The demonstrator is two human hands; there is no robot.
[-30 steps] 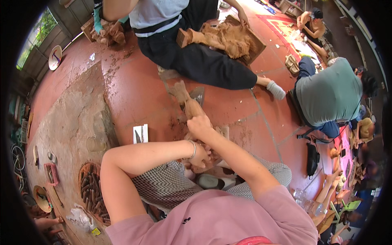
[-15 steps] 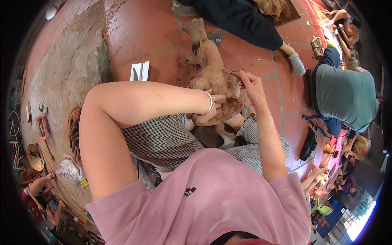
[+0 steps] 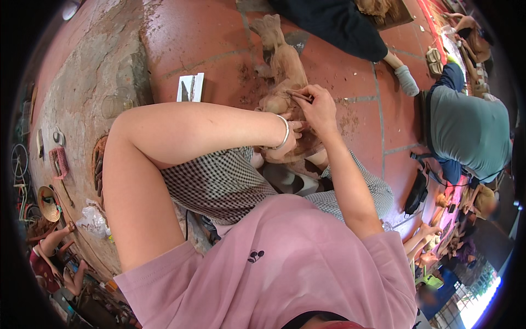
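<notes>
A brown carved figure (image 3: 289, 68), like a statuette, lies lengthwise between my legs, its narrower end pointing away from me. My left hand (image 3: 289, 134), a silver bangle at its wrist, is closed on the near part of the figure. Pinched in my right hand (image 3: 320, 109) is a thin brown stick-like tool (image 3: 297, 95); its tip meets the figure's surface just beyond my left hand. My hands cover much of the near part of the figure, and the tool's exact kind is hard to make out.
Red floor tiles (image 3: 192, 38) hold brown crumbs. A white-edged rectangular object (image 3: 190, 88) lies beyond my left forearm. Another person's dark-clothed leg (image 3: 339, 27) reaches across the far side. A person in a grey-green shirt (image 3: 468, 123) sits at the right, near a black bag (image 3: 417, 192).
My right hand has moved left and inward with the tool, from the figure's right side onto its upper surface. My left hand stays on the figure.
</notes>
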